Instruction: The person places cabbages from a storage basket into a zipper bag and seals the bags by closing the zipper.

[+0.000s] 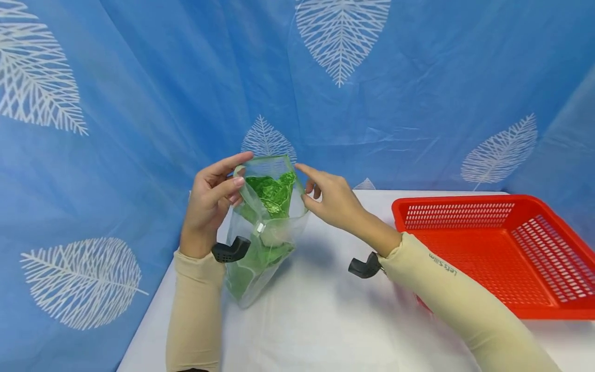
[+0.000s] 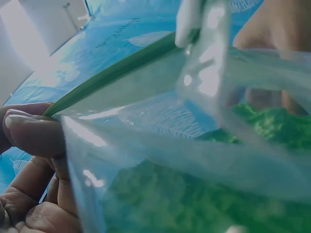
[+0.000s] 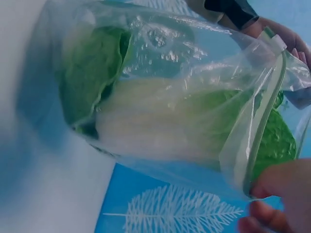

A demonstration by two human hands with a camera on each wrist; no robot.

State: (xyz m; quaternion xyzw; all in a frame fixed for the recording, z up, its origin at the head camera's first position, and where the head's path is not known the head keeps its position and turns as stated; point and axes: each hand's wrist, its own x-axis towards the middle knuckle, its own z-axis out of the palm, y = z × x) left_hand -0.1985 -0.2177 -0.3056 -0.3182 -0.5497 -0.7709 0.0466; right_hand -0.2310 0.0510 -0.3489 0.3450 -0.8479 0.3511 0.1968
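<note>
A clear slider zip bag (image 1: 280, 230) with a green zip strip stands tilted on the white table, its mouth spread at the top. Leafy greens (image 1: 271, 192) with a pale, thick stem part (image 3: 141, 119) lie inside it. My left hand (image 1: 210, 196) pinches the left corner of the mouth between thumb and finger. At the opposite corner, my right hand (image 1: 335, 199) pinches the rim with its thumb and fingers. A white slider (image 3: 278, 43) sits on the zip strip, near the left hand in the right wrist view.
To the right on the white table (image 1: 353, 320) stands a red plastic basket (image 1: 492, 312) with slotted sides, beside my right forearm. A blue curtain (image 1: 186, 77) with white leaf prints hangs behind and along the left side.
</note>
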